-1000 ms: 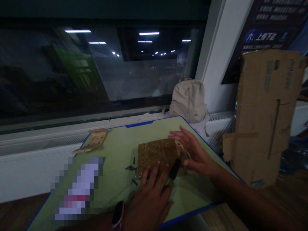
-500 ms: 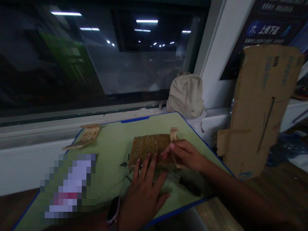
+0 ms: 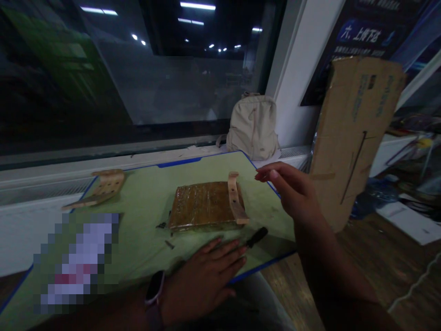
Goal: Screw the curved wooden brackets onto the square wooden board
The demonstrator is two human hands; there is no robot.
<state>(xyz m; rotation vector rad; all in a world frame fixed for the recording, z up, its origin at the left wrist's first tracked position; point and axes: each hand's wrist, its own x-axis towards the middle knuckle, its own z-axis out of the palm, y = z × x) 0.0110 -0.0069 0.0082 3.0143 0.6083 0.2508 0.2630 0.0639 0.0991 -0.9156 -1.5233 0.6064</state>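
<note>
- We judge that the step in hand is the fitting of the wooden strip (image 3: 236, 200) onto the brown board (image 3: 201, 205): the strip lies across the right part of the board, touching it, and neither hand holds it now.
- The board lies flat in the middle of the green mat (image 3: 144, 197). Some small dark screws (image 3: 161, 225) are scattered just beside its near left corner.
- A black tool (image 3: 257, 236) lies on the mat near the near right corner of the board, just beside the fingertips of the left hand (image 3: 206, 276).
- The left hand rests flat on the near edge of the mat, palm down and fingers spread apart, and it grips nothing. A watch (image 3: 154, 290) sits on its wrist.
- The right hand (image 3: 292, 193) hangs in the air to the right of the board, above the right edge of the mat. Its fingers are stretched loosely toward the far left and it is empty.
- In our opinion, a next move calls for one hand to steady the board and the other to take a screw or the tool. Both are small and dark, and the light is weak, so a careful pinch is needed.
- Another wooden piece (image 3: 99, 186) lies at the far left corner of the mat, well apart from the board.
</note>
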